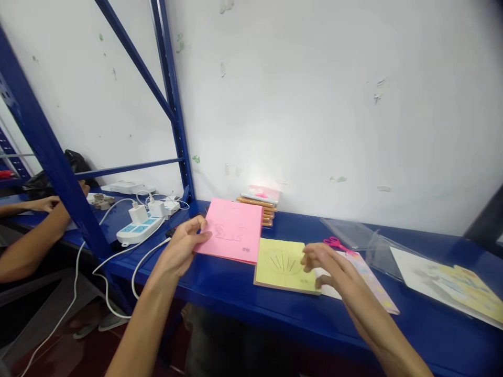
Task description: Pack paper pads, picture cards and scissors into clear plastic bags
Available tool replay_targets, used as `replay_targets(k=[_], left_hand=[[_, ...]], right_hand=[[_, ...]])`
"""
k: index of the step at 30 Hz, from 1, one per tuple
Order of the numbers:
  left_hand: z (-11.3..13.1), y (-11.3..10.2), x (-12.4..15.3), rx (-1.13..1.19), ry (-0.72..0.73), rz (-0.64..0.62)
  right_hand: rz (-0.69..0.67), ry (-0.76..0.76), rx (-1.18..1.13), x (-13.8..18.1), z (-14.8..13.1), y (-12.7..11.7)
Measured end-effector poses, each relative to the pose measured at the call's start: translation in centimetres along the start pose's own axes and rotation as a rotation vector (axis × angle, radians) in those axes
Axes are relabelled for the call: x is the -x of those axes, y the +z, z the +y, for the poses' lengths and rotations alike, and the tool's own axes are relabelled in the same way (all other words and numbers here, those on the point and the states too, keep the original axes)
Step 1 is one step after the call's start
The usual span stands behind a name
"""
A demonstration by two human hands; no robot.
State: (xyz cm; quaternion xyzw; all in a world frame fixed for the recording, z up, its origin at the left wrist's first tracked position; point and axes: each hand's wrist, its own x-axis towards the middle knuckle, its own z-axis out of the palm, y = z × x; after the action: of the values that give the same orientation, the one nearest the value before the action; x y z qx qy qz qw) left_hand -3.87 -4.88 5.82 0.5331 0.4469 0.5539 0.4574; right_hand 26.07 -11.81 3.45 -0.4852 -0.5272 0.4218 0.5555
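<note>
A pink sheet of paper with a printed outline is pinched at its left edge by my left hand, thumb on top. It lies tilted over the blue shelf, and its right edge meets a yellow pad. On the pad's top sheet is a rounded shape with several dark lines fanning out. My right hand hovers at the pad's right side, fingers curved and apart, with nothing visible in them. Whether its fingertips touch the pad I cannot tell.
Pink scissors lie behind a patterned sheet on the right. Clear plastic sleeves and a picture booklet are farther right. Stacked packs stand by the wall. Left are a power strip, cables, a blue post and another person's arms.
</note>
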Motion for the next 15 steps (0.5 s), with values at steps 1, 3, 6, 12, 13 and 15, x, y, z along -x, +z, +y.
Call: replay_targets(k=[1,3,6,12,13,15], left_hand=[[0.0,0.8,0.3,0.036,0.011,-0.020],[-0.6,2.9,0.8,0.099,0.041,-0.064],[-2.0,6.7,1.6,0.189,0.096,-0.136],[-4.5,10.5,2.3,0.328,0.209,-0.283],[-4.9,10.5,2.2,0.282,0.219,-0.279],[-5.4,10.4,2.0,0.198,0.249,-0.271]], right_hand=[[0.002,0.009,0.006,-0.2,0.3,0.3],[0.005,0.061,0.010,-0.4,0.8,0.8],[-0.023,0.099,-0.020,-0.7,1.3,1.0],[0.017,-0.111,0.038,-2.4,2.4,-0.4],[0.029,-0.146,0.066,-2.6,2.6,-0.6],[0.024,-0.167,0.087,-2.7,2.9,-0.9]])
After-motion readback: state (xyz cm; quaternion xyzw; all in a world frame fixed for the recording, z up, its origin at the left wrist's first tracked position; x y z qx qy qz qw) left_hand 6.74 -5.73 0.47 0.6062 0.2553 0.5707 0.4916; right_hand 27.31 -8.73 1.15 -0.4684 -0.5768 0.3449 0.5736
